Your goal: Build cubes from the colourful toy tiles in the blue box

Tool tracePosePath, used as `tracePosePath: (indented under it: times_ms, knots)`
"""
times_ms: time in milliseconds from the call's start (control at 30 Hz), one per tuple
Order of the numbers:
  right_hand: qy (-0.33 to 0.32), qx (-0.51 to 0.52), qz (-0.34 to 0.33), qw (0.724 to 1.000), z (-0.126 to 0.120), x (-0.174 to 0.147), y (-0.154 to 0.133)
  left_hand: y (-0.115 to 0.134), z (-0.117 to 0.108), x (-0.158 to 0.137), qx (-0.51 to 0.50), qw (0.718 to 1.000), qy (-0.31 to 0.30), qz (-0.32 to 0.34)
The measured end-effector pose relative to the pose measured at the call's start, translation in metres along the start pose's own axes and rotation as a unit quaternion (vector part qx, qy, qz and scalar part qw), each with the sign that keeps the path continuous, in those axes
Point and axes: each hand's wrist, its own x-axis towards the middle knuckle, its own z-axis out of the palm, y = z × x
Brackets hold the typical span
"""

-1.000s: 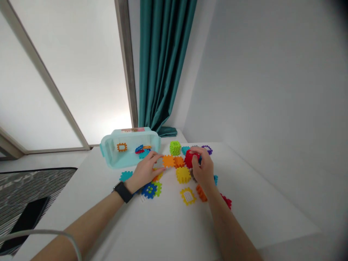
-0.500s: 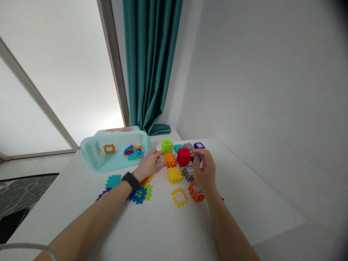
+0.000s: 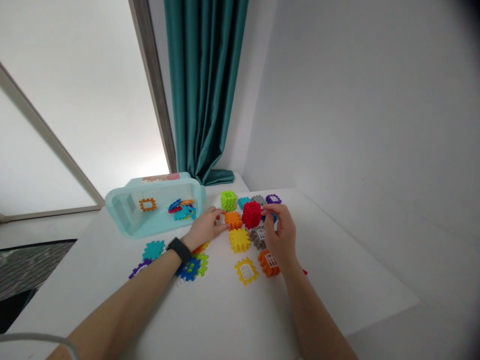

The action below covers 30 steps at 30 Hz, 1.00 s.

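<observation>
My left hand [image 3: 205, 229], with a dark watch on the wrist, has its thumb and a finger at the left side of an orange toothed block [image 3: 233, 220]. My right hand [image 3: 280, 232] has its fingertips at the right side of a red toothed cube [image 3: 251, 215], which stands right beside the orange block. A yellow toothed block [image 3: 239, 240] sits in front of the orange one, and a green cube [image 3: 228, 201] behind it. Grey block [image 3: 258, 237] and orange windowed block [image 3: 269, 263] lie near my right hand. A blue piece [image 3: 274, 218] is partly hidden behind the fingers.
A pale turquoise bin [image 3: 125, 227] with a few loose pieces stands at the back left. Flat toothed tiles lie around my left forearm, among them a teal tile [image 3: 153, 249] and a blue tile [image 3: 188, 269]. A yellow window tile [image 3: 246, 271] lies in front. Walls border the table [image 3: 225, 320].
The whole view has shifted slightly, with things appearing a little further left. Both hands stay at the same blocks.
</observation>
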Motion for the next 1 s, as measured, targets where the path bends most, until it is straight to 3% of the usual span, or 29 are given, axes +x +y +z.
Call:
tracePosePath:
  times_ms: [1000]
  knots:
    - [-0.023,-0.014,0.0,1.0,0.003,-0.001,-0.002,0.001,-0.005,-0.011,0.005,1.0,0.008,0.012]
